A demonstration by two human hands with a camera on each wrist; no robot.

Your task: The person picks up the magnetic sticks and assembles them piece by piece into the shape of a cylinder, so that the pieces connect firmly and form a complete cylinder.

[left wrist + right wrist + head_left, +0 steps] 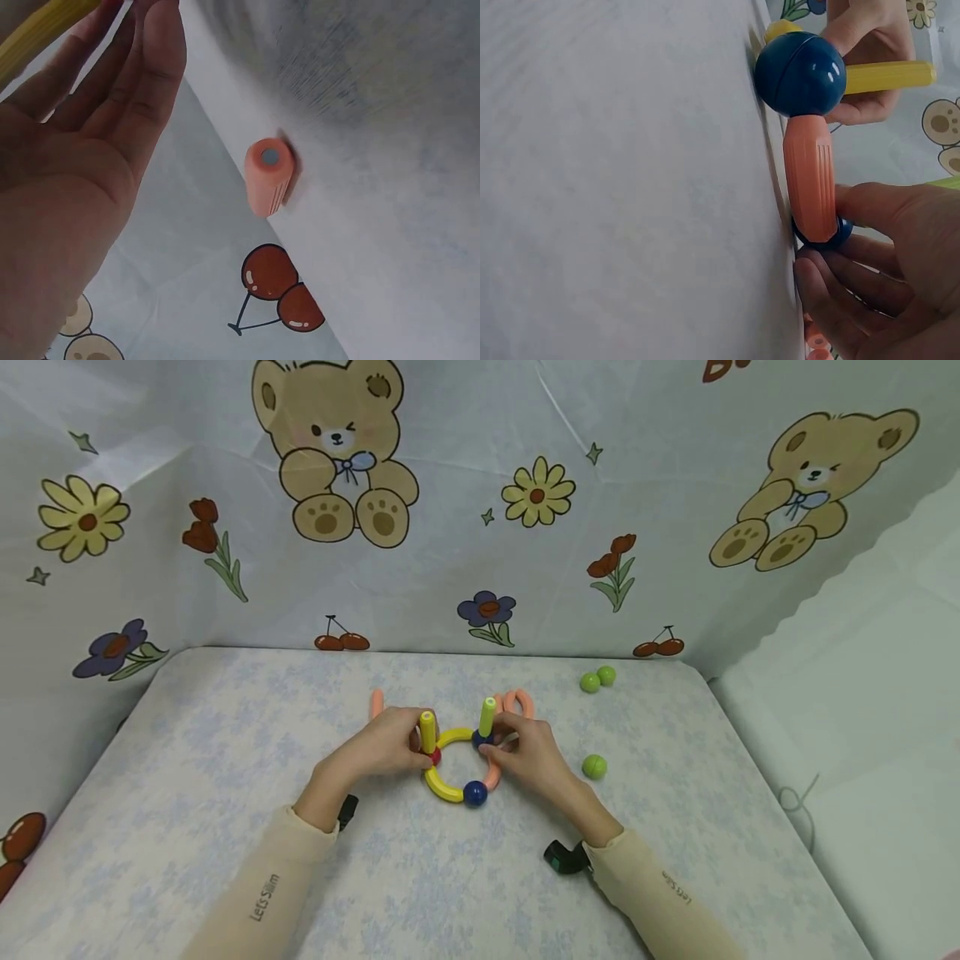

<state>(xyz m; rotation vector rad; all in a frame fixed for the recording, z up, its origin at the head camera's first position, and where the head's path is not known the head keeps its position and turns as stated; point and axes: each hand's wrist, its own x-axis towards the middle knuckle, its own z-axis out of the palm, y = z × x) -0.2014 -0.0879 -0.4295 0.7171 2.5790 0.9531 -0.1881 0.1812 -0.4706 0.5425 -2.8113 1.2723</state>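
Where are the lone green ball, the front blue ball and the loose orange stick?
Green ball [594, 767], head view, its middle.
Blue ball [475, 792], head view, its top.
Orange stick [267, 177], left wrist view, its side near the end.

The head camera looks forward and down from above the desk [225, 735], taking in both hands and the printed backdrop behind them. The left wrist camera sits close under the left hand [67, 172], facing past its palm along the desk to an orange stick [268, 176] beyond the fingers. The right wrist camera, very near and turned sideways, shares with the head view the blue ball [800, 73] and the orange curved piece [811, 180] just beside the right hand [885, 277].
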